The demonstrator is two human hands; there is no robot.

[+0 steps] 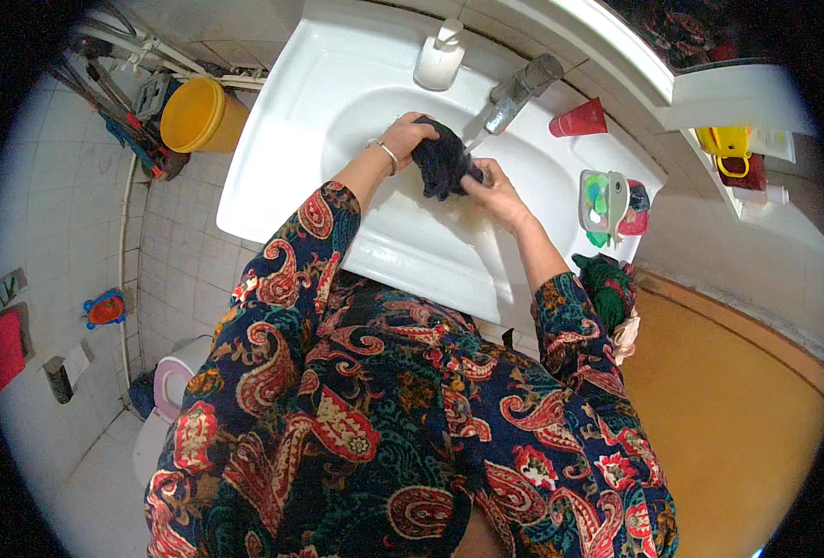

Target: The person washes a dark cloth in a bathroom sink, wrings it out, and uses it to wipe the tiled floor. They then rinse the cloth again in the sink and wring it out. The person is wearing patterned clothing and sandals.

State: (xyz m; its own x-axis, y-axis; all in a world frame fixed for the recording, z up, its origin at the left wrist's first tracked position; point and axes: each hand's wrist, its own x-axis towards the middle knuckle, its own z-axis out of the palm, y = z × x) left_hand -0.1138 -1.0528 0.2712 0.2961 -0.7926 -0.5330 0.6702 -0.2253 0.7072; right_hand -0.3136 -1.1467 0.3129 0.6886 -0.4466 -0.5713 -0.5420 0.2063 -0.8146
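Over the basin of a white washbasin (pixel 279 125), a bunched black cloth (pixel 440 160) is held between my two hands. My left hand (pixel 408 139), with a bracelet at the wrist, grips its upper left side. The fingers and thumb of my right hand (pixel 492 188) pinch its lower right edge. Water runs from the chrome faucet (pixel 516 97) onto or just beside the cloth. A white pump bottle (pixel 440 59) stands on the basin's back ledge, and a red cup (pixel 579 118) is to the right of the faucet.
On the basin's right edge sits a soap dish (pixel 597 202) with green pieces, beside a red container. Dark green and red fabric (pixel 607 289) hangs at the right corner. A yellow bucket (pixel 195 118) is at the left wall, with a toilet (pixel 167 390) below it at lower left.
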